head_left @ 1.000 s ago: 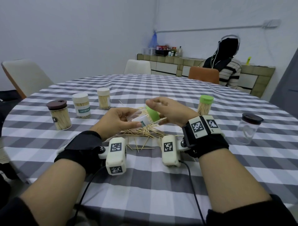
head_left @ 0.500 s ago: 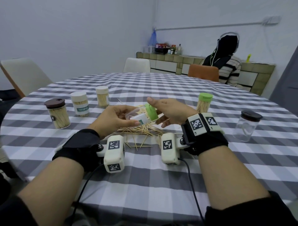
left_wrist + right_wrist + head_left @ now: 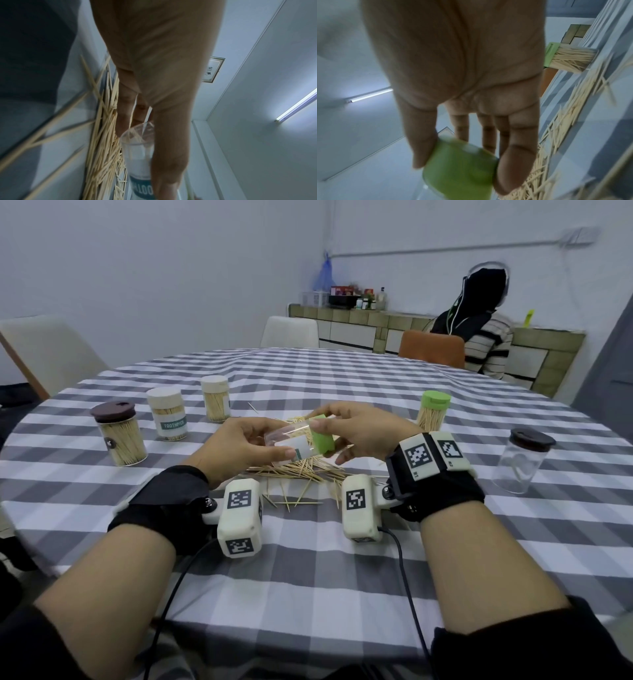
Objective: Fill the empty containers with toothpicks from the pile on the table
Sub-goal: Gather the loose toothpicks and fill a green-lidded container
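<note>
Left hand (image 3: pixel 239 448) grips a clear plastic toothpick container (image 3: pixel 291 443), held on its side just above the pile of wooden toothpicks (image 3: pixel 301 470). Right hand (image 3: pixel 359 429) pinches its light-green plastic lid (image 3: pixel 322 438). Left wrist cam alone shows the container's base; inside looks empty, blurry. Checked tablecloth (image 3: pixel 342 559) lies bare near side of pile.

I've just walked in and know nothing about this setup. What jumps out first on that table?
Two hands meet above a toothpick pile mid-table: the left hand holds a clear container on its side, the right hand grips its green lid. Four filled toothpick jars stand around them, and one empty brown-lidded jar stands at far right.
</note>
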